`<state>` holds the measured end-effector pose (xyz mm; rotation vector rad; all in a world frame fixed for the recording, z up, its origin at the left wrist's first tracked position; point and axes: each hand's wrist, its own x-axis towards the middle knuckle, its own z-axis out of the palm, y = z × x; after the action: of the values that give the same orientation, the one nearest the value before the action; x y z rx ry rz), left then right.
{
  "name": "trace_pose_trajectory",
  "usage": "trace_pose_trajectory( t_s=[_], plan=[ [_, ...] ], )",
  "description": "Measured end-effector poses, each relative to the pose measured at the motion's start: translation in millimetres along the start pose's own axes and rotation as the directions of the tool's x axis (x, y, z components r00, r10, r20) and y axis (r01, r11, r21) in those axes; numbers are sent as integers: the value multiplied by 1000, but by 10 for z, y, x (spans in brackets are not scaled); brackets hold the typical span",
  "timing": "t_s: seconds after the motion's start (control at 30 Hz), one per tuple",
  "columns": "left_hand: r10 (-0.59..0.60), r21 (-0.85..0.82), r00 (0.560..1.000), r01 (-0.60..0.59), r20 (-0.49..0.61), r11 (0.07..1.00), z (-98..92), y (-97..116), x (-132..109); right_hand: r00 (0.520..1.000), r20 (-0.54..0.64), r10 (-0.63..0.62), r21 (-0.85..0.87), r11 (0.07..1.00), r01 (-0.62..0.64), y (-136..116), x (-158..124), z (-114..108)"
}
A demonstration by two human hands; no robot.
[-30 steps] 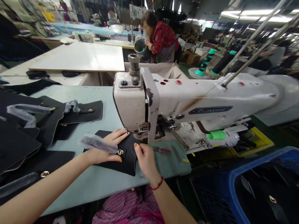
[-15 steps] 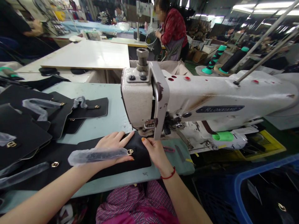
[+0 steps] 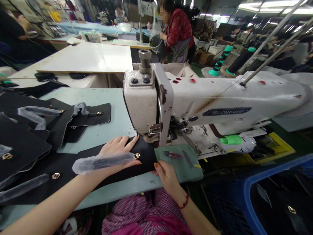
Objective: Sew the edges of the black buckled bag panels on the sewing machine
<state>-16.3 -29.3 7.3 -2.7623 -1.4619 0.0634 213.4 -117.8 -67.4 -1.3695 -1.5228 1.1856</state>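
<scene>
A black leather-like panel (image 3: 146, 160) lies on the pale green sewing table, its far edge under the head of a white sewing machine (image 3: 141, 107). My left hand (image 3: 113, 150) rests flat on it, fingers stretched out and the index fingertip close to the needle area. Across that hand's wrist runs a strip in clear plastic wrap (image 3: 102, 163), ending at a gold clasp (image 3: 137, 155) on the panel. At the panel's right near corner, my right hand (image 3: 167, 176) pinches the edge between thumb and fingers. Thread snips (image 3: 172, 154) with a pink handle lie just beyond it.
Several similar black panels (image 3: 57, 120) with gold hardware are piled on the left. Thread cones (image 3: 221, 60) stand behind the machine. A blue crate (image 3: 249, 189) holding black pieces is at the lower right. A person in red (image 3: 181, 27) works at a table behind.
My right hand has slid from beside the machine head toward me, down to the panel's near right corner. The left hand stays on the panel. The view has shifted slightly.
</scene>
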Motion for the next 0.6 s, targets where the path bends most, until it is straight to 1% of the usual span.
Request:
trace_pose_trajectory(
  t_s=[0.1, 0.27, 0.43, 0.53, 0.6],
  plan=[
    [5, 4, 1000, -5, -4, 1000, -18, 12, -6, 999, -8, -31, -50, 998, 31, 38, -12, 14],
    [11, -19, 1000, -11, -21, 1000, -64, 1, 7, 1000, -15, 27, 63, 998, -26, 13, -25, 48],
    [8, -19, 1000, -8, 3, 1000, -99, -58, 64, 998, -12, 55, 131, 990, -53, -49, 10, 60],
    [42, -50, 999, -41, 11, 998, -128, -113, 99, 998, -6, 62, 151, 987, -60, -105, 57, 49],
    [71, -111, 997, -69, 6, 991, -141, -161, 123, 998, -5, 65, 158, 985, -63, -144, 87, 40]
  ],
)
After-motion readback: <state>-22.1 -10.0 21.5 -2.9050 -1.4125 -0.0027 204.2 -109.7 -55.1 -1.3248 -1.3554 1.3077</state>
